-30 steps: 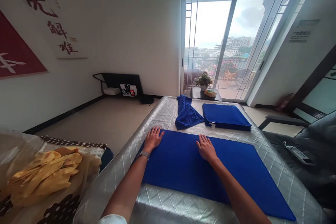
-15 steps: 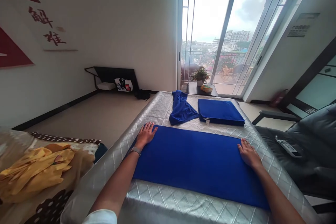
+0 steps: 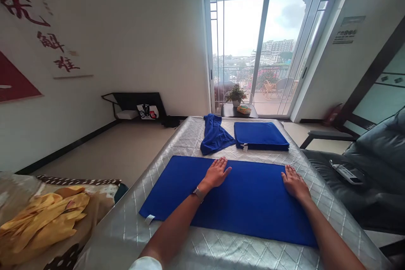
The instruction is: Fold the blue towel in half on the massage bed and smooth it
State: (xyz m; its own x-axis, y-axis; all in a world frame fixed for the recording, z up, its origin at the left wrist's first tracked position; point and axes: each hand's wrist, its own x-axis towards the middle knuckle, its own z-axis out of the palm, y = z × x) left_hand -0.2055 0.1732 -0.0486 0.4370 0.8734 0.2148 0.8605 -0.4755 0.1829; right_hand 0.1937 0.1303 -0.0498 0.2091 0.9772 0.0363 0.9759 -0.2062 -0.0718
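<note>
A blue towel [image 3: 247, 202] lies flat and smooth across the silver quilted mattress [image 3: 228, 251]. My left hand [image 3: 217, 173], with a watch on its wrist, rests palm down near the towel's far edge, left of its middle, fingers stretched out. At the far right corner of the same towel, my right hand [image 3: 295, 181] also presses flat with its fingers extended. A white tag pokes out at the towel's near left corner. Beyond it sit a stack of folded blue towels [image 3: 261, 134] and a crumpled blue towel [image 3: 215, 137].
To the left, a yellow cloth [image 3: 47, 219] lies on patterned bedding. A black leather armchair [image 3: 376, 164] with a power strip [image 3: 346, 174] on it stands at the right. Past the mattress are a small table with a potted plant [image 3: 236, 95] and a sliding glass door.
My left hand has slid right along the towel, from its far left corner towards the middle, uncovering the left end and tag. My right hand remains at the far right corner. The view has tilted slightly.
</note>
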